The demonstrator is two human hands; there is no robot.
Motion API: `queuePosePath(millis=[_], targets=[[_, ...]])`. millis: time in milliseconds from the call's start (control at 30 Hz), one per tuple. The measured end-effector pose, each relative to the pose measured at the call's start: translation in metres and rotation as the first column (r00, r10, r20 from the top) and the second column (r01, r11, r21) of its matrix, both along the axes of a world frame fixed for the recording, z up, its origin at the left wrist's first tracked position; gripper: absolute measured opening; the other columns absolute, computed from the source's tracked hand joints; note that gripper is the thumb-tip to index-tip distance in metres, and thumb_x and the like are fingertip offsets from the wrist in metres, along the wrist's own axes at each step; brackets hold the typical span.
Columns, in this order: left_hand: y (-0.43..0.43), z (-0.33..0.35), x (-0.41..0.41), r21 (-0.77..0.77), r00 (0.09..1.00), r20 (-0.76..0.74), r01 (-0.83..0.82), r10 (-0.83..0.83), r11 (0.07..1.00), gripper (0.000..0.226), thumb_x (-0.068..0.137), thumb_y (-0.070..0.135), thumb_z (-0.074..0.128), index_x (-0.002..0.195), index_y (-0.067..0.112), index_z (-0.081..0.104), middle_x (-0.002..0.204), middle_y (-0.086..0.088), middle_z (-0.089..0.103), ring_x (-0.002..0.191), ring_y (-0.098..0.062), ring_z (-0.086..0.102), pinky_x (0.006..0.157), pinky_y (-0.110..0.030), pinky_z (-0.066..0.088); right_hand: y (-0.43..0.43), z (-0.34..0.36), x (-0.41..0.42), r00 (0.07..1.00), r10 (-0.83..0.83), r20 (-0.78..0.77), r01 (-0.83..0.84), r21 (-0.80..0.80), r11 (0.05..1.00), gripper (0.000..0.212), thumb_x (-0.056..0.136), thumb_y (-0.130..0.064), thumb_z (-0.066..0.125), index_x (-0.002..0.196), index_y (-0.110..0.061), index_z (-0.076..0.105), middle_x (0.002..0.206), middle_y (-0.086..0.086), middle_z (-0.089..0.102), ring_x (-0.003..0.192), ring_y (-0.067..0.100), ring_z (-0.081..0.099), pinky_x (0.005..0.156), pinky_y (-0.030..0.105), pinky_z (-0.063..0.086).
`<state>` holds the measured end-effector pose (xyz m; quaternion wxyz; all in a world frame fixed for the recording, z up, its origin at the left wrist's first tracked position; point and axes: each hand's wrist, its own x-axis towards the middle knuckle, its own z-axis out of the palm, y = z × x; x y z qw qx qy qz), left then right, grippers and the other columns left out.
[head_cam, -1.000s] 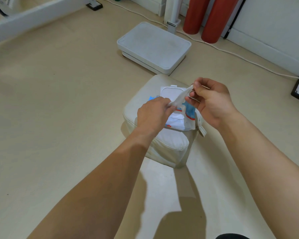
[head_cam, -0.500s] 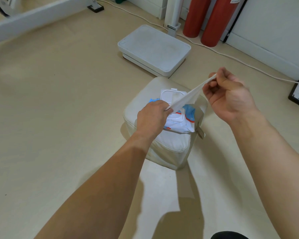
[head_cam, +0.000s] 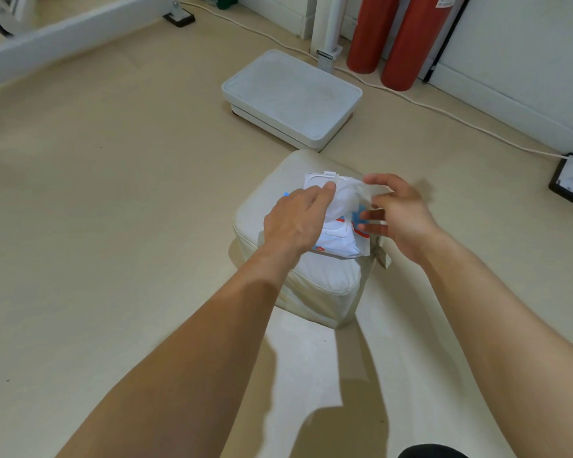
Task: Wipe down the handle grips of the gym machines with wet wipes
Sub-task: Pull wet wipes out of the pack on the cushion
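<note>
Wide beige floor (head_cam: 113,226) rings the stool (head_cam: 325,279); left hand (head_cam: 295,223) pinches the wipe (head_cam: 343,200), right hand (head_cam: 401,219) blurred, unclear

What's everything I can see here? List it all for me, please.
wipe: one, white, between both hands above the pack
pack: one, white, blue and red, lid open, on the stool
stool: one, cream, on the floor
platform: one, white, behind the stool
cylinders: two, red, by the far wall
cable: one, white, along the floor
left hand: pinches the wipe
right hand: at the wipe's other edge, blurred
</note>
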<state>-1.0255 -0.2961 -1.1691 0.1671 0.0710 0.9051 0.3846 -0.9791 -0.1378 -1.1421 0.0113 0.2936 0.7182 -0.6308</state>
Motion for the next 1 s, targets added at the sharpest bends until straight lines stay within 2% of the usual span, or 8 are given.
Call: queuePosePath(millis=[167,333,433,533,700,800,900,1000], targets=[[0.002,-0.007,-0.003,0.022,0.997,0.011,-0.076,0.076,0.997,0.027,0.091,0.05,0.056,0.082,0.027,0.068,0.08,0.007,0.066,0.085,-0.02,0.06,0.066,-0.031,0.04,-0.003,-0.011,0.004,0.986,0.163,0.046,-0.167,0.116,0.979,0.055,0.088,0.001,0.045,0.131,-0.03,0.057,0.082,0.009,0.059,0.064,0.021,0.06,0.072,0.042,0.06],[-0.011,-0.014,-0.012,0.367,0.994,0.107,-0.066,0.028,0.928,0.011,0.077,0.03,0.077,0.077,0.026,0.067,0.074,0.014,0.06,0.069,-0.008,0.055,0.068,-0.025,0.044,-0.004,-0.016,0.008,0.979,0.183,-0.09,-0.152,0.277,0.949,0.025,0.086,-0.004,0.063,0.104,-0.022,0.066,0.08,0.01,0.066,0.062,0.016,0.064,0.066,0.031,0.057],[-0.016,-0.014,-0.016,0.409,0.994,0.095,0.016,-0.059,0.912,0.015,0.083,0.008,0.076,0.086,0.02,0.068,0.076,0.014,0.061,0.072,-0.008,0.054,0.07,-0.02,0.043,-0.007,-0.024,0.011,0.975,0.207,-0.076,-0.174,0.308,0.935,0.013,0.084,-0.007,0.071,0.093,-0.017,0.069,0.078,0.009,0.07,0.064,0.018,0.066,0.072,0.037,0.056],[-0.016,-0.011,-0.015,0.42,0.99,0.108,0.034,-0.087,0.907,0.012,0.086,0.012,0.078,0.086,0.018,0.067,0.074,0.014,0.059,0.069,-0.005,0.052,0.066,-0.015,0.041,-0.01,-0.027,0.013,0.985,0.132,-0.112,-0.099,0.262,0.96,0.008,0.085,-0.007,0.072,0.09,-0.009,0.066,0.073,0.004,0.068,0.064,0.019,0.069,0.071,0.039,0.058],[-0.015,-0.014,-0.018,0.42,0.991,0.134,-0.074,0.019,0.905,0.022,0.094,0.028,0.071,0.079,0.015,0.062,0.066,0.009,0.049,0.053,-0.001,0.043,0.053,-0.01,0.038,-0.017,-0.024,0.011,0.983,-0.109,-0.147,0.095,-0.097,0.991,0.009,0.096,-0.003,0.058,0.096,-0.01,0.052,0.098,0.007,0.056,0.07,0.021,0.07,0.07,0.044,0.06],[-0.016,-0.021,-0.02,0.337,0.989,0.094,-0.138,0.113,0.931,0.023,0.093,0.028,0.066,0.075,0.015,0.061,0.065,0.008,0.053,0.058,-0.006,0.047,0.058,-0.019,0.039,-0.017,-0.017,0.008,0.956,-0.243,-0.165,0.18,-0.325,0.928,0.01,0.1,-0.001,0.049,0.101,-0.012,0.047,0.105,0.01,0.059,0.075,0.023,0.075,0.06,0.033,0.059],[-0.017,-0.028,-0.016,0.247,0.996,-0.029,-0.078,0.088,0.966,0.02,0.09,0.032,0.069,0.077,0.018,0.065,0.065,0.01,0.059,0.059,-0.001,0.051,0.058,-0.012,0.039,-0.016,-0.012,0.007,0.925,-0.355,-0.138,0.234,-0.532,0.814,0.013,0.101,-0.001,0.044,0.11,-0.009,0.047,0.104,0.012,0.065,0.08,0.028,0.074,0.062,0.034,0.059],[-0.015,-0.029,-0.012,0.169,0.991,-0.116,-0.044,0.064,0.985,0.016,0.09,0.035,0.068,0.079,0.024,0.066,0.068,0.013,0.062,0.067,-0.003,0.057,0.059,-0.013,0.038,-0.017,-0.01,0.002,0.914,-0.395,-0.094,0.268,-0.591,0.761,0.015,0.1,-0.002,0.045,0.111,-0.01,0.052,0.098,0.011,0.069,0.077,0.029,0.072,0.062,0.035,0.059]])
